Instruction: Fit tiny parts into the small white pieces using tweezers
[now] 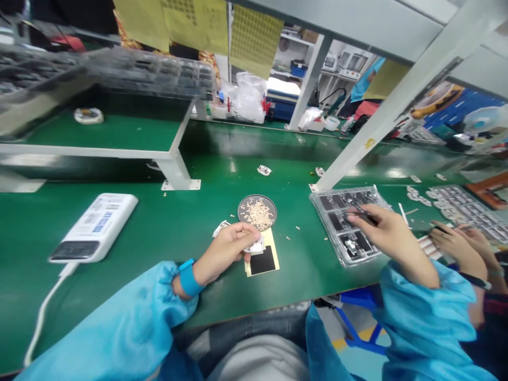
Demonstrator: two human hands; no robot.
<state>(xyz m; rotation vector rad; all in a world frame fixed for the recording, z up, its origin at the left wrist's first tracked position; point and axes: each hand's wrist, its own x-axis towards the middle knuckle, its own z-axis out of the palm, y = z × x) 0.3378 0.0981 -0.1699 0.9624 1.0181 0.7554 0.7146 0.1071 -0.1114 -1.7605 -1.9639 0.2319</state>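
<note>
My left hand (232,243), with a blue band on the wrist, pinches a small white plastic part (256,245) above a yellow sheet with a black square (263,260). Just beyond it sits a round dish (240,205) with many tiny beige pieces (259,212). Another whitish part (220,228) lies partly behind the left hand. My right hand (387,230) is over a clear compartment tray (336,244) and grips a slim dark tool (364,213), blurred at its tip. Black pieces and a shiny metallic part (351,246) lie in the tray's compartments.
A white power bank (99,227) with a cable lies at left, below a raised shelf (119,138). Slanting metal post (357,143) stands behind the tray. At right are a co-worker's hands (462,248) and a tray of white parts (472,211). Loose parts (264,170) dot the green bench.
</note>
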